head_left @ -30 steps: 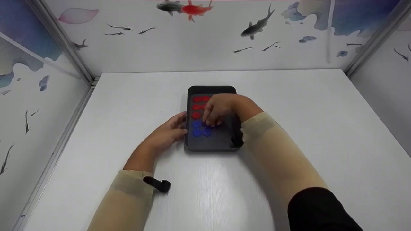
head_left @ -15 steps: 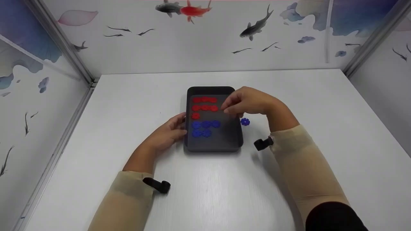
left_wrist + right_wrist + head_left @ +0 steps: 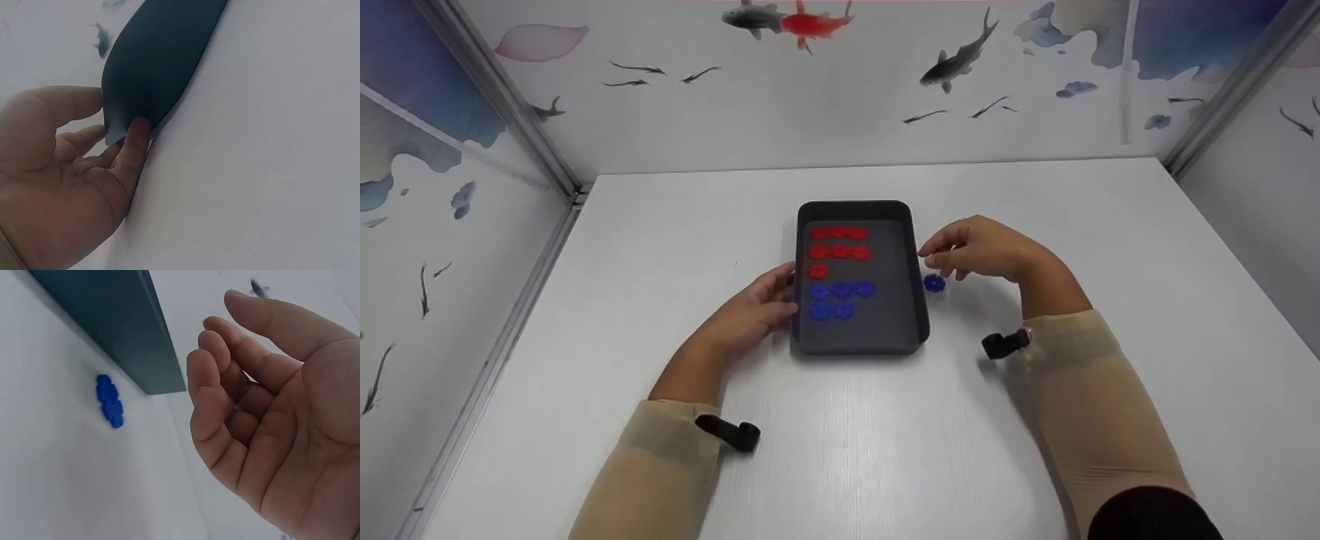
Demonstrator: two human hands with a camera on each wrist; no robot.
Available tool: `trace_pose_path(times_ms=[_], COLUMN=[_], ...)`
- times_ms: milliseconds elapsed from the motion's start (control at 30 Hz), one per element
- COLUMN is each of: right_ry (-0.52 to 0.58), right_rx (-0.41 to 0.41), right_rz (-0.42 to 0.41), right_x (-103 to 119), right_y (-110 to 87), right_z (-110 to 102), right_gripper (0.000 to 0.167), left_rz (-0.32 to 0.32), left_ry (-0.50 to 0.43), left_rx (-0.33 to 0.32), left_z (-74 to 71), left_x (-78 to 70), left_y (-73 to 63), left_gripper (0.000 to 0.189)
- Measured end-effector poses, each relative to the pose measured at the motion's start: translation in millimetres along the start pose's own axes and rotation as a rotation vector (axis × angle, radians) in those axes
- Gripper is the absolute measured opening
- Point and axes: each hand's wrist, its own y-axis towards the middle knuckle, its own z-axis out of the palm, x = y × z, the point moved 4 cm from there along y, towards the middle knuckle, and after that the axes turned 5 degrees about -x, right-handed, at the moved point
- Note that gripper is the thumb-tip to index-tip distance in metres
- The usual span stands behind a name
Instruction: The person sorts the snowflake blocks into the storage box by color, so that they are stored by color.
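In the head view, a dark grey tray (image 3: 885, 334) holds small red flower-shaped pieces (image 3: 838, 252) in rows above blue flower-shaped pieces (image 3: 842, 289). My left hand (image 3: 750, 311) rests against the tray's left side. In the left wrist view, that hand's fingertips (image 3: 139, 125) touch the tray's outer wall (image 3: 160, 56). A single blue flower-shaped piece (image 3: 934, 283) lies on the table just right of the tray. Beside and above it, my right hand (image 3: 982, 249) hovers with loosely bent fingers holding nothing. The right wrist view shows that loose blue piece (image 3: 109, 401) apart from the hand.
The white table (image 3: 825, 450) carries the tray near its middle. Walls (image 3: 840, 112) printed with fish and leaves stand at the back and both sides. A small black camera mount (image 3: 1005, 345) sticks out from the right wrist, another (image 3: 735, 433) from the left.
My right hand has moved out of the tray, from above the blue pieces to the right beyond its rim. The row's third blue piece and the loose one came into sight. My left hand stays put.
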Motion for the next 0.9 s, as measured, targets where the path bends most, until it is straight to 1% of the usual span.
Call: trace_pose_path(times_ms=[200, 333, 400, 600, 733, 900], right_ry=[0.007, -0.011, -0.021, -0.088, -0.136, -0.207], right_rx=[-0.010, 0.003, 0.014, 0.030, 0.026, 0.024], right_rz=[0.059, 0.095, 0.099, 0.102, 0.125, 0.117], right_x=[-21, -33, -38, -42, -41, -35], right_y=[9.1, 13.5, 15.5, 18.7, 18.9, 18.1], right_z=[2, 5, 6, 8, 10, 14], right_gripper=[0.032, 0.036, 0.037, 0.036, 0.035, 0.032], left_rz=[0.009, 0.011, 0.013, 0.011, 0.010, 0.012], left_ry=[-0.019, -0.023, -0.016, 0.016, 0.007, -0.001], left_rx=[0.003, 0.005, 0.009, 0.018, 0.018, 0.020], left_z=[0.3, 0.0, 0.2, -0.3, 0.1, 0.5], left_x=[0.1, -0.7, -1.4, -3.3, -3.6, -2.8], left_y=[0.1, 0.5, 1.0, 0.6, -0.6, -0.3], left_gripper=[0.075, 0.075, 0.075, 0.076, 0.075, 0.075])
